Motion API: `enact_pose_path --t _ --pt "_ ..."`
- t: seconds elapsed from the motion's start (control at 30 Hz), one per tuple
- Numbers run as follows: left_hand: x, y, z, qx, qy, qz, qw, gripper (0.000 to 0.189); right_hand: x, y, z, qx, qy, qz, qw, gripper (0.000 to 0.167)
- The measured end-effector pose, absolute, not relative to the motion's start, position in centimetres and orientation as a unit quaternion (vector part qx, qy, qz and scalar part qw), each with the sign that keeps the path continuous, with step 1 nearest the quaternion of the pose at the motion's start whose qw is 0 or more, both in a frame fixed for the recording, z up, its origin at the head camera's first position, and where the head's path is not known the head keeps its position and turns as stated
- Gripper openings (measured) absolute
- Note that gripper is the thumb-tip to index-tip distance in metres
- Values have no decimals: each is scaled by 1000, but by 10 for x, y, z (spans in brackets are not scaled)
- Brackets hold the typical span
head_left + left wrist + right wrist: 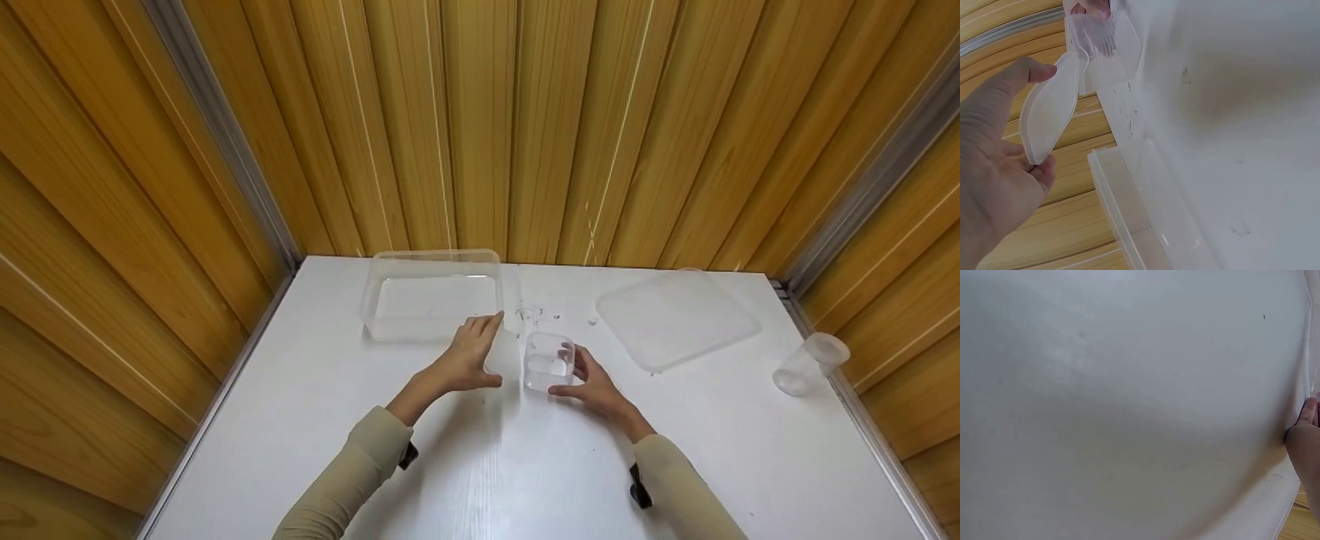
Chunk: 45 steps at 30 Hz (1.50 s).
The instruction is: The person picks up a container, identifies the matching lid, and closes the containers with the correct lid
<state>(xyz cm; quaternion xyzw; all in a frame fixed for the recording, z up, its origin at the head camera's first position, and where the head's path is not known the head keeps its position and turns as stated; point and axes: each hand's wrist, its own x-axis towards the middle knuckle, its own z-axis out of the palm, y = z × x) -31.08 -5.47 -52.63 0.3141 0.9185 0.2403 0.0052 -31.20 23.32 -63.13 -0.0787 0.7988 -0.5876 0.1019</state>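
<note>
My left hand (466,358) pinches a small translucent lid (1053,109) by its edges, thumb on one side and fingers on the other. The lid is tilted up on its edge beside a small clear plastic container (547,366). Around the right side of that container curl the fingers and thumb of my right hand (598,386). Ribbed walls of the container show in the left wrist view, close to the lid. Only part of the right hand (1306,439) appears at the edge of the right wrist view.
A large clear plastic box (367,300) stands open at the back left of the white table (300,450). At the back right lies a big translucent lid (679,319). A clear cup-like container (799,375) lies near the right edge. Wood-patterned walls (480,135) enclose the table.
</note>
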Motion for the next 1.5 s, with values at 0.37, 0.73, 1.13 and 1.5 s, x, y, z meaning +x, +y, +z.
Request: enact_pose_path --t 0.37,0.73,1.13,1.5 --pt "-317 -41 -525 316 915 253 4 115 -311 234 -630 -90 799 -586 102 99" --pt "-325 -29 -533 301 875 379 2 115 -310 233 -631 -110 798 -585 92 100" --pt "-339 -11 -541 308 840 447 17 114 -311 238 -629 -125 799 -581 89 97" --pt "-344 15 -551 329 873 357 43 109 -310 237 -628 -125 797 -582 102 98"
